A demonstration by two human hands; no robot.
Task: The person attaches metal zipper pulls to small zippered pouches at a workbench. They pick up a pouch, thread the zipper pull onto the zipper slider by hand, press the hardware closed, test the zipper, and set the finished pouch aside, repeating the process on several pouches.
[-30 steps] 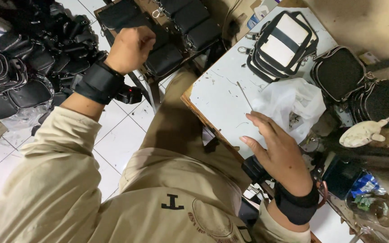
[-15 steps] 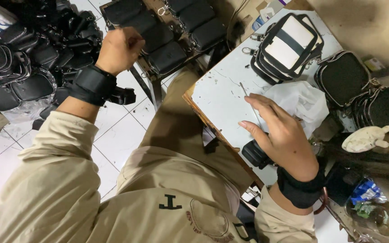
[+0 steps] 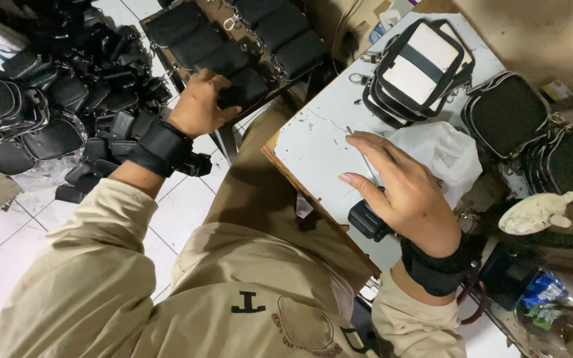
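Left hand (image 3: 201, 106): fingers clenched on one black pouch (image 3: 243, 89), apparently. Tray (image 3: 157, 16): about six pouches. Right hand (image 3: 402, 189): fingers released above table (image 3: 313, 149).

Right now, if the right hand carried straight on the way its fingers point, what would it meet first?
Probably the thin metal pin lying on the white tabletop just past the right hand; its height above the table is unclear.

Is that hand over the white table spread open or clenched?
Spread open: the right hand hovers over the white table, fingers extended, grasping nothing.
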